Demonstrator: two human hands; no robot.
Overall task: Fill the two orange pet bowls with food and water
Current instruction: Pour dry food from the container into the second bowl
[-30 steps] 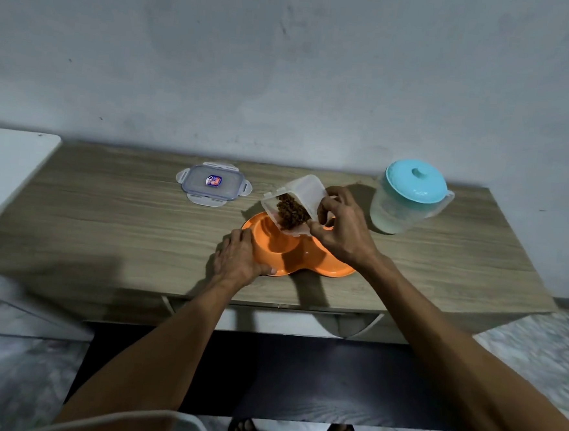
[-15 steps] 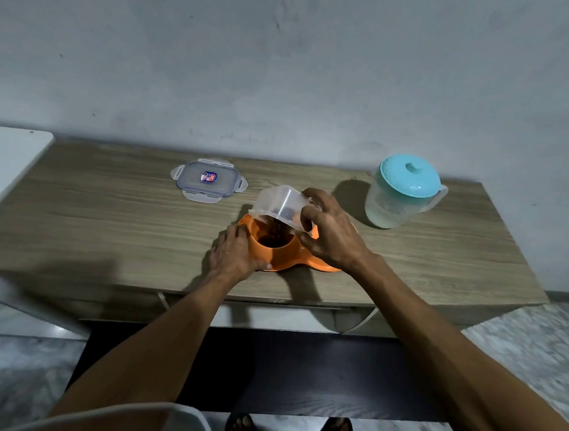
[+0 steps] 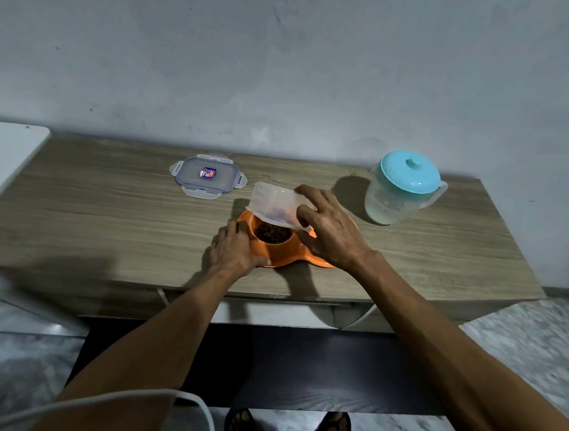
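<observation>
The orange double pet bowl (image 3: 285, 254) sits near the front middle of the wooden table (image 3: 108, 216). Its left bowl holds brown kibble (image 3: 272, 233); the right bowl is hidden behind my right hand. My right hand (image 3: 329, 228) grips a clear plastic food container (image 3: 275, 204), tipped upside down over the left bowl, with a few pieces still inside. My left hand (image 3: 235, 250) presses on the bowl's left rim. A water jug (image 3: 401, 190) with a turquoise lid stands at the back right.
The container's clear lid (image 3: 208, 175) lies flat at the back of the table, left of the bowls. A white surface (image 3: 1, 158) adjoins the table's left end. A grey wall runs behind, and a dark mat (image 3: 299, 368) lies below the table's front edge.
My right hand has tipped the container further, from slanted to nearly upside down. The kibble has dropped out of it into the left bowl. My left hand stays on the rim.
</observation>
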